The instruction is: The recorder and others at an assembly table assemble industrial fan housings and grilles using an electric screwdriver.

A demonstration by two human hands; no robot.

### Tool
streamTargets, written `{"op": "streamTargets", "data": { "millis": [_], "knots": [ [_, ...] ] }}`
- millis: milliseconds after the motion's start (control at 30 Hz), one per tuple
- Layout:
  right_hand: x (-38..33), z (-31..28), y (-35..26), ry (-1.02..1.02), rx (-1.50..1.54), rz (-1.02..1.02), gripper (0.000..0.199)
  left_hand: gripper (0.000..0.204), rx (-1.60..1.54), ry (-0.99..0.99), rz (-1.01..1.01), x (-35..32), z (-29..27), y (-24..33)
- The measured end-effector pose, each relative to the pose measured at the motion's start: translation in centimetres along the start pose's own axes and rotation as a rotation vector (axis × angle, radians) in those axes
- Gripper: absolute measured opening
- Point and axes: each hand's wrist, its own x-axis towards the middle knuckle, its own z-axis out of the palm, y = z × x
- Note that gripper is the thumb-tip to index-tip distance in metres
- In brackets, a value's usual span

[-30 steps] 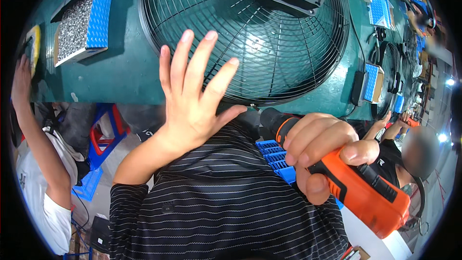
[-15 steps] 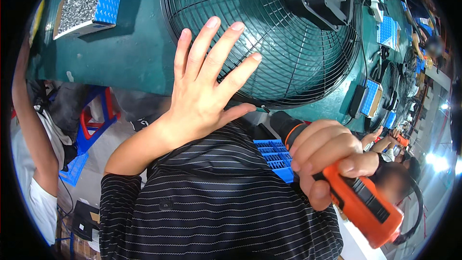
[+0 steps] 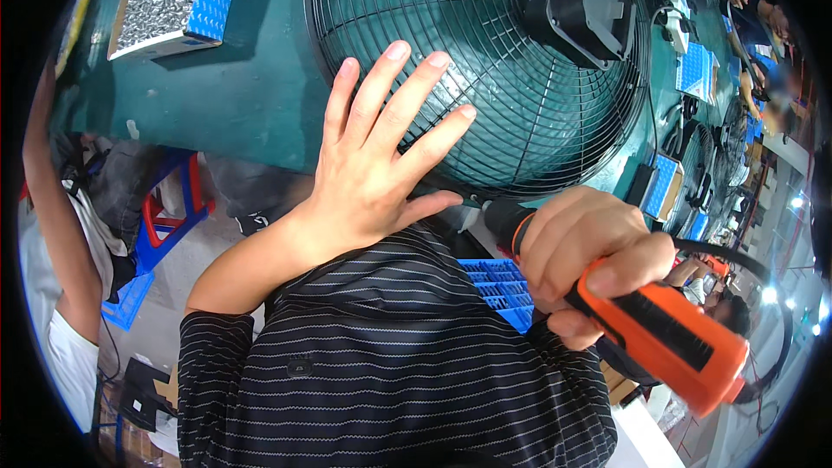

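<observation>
A round black wire fan guard [image 3: 529,117] lies on the green bench, with a black motor housing [image 3: 579,9] on its upper right part. Fingers spread, my left hand [image 3: 364,156] rests over the guard's near left edge and holds nothing. My right hand [image 3: 585,243] is wrapped round an orange and black corded power screwdriver [image 3: 672,329]. The tool's black nose points left at the guard's near rim, close to my left thumb. Whether its bit touches a screw there is too small to tell.
On the green bench [image 3: 234,113], a blue and white box [image 3: 217,0] of small metal screws stands at the far left. More blue boxes [image 3: 696,69] and fans line the right side. A blue plastic crate [image 3: 498,282] shows below the bench edge. Another person's arm [image 3: 65,225] is at left.
The screwdriver's rear end has swung up and to the right, and my right hand has risen slightly. My left hand stays spread over the guard. The bench scene has shifted slightly in view.
</observation>
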Motion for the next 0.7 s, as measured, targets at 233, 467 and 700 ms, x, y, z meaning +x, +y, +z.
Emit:
{"op": "streamTargets", "data": {
  "millis": [233,467,700],
  "knots": [
    [-1.3,0.3,-0.7,0.114,0.048,-0.067,0.043,0.099,0.049,-0.015,0.022,-0.1,0.1,-0.1],
    [-6.3,-1.2,-3.5,0.479,0.204,-0.221,0.045,0.087,0.076,0.266,0.071,2.2,-1.8,-2.7],
    [-12.8,-2.0,-4.3,1.497,-0.230,0.453,0.036,0.066,-0.605,0.330,-0.416,10.1,-2.9,-9.6]
  ]
}}
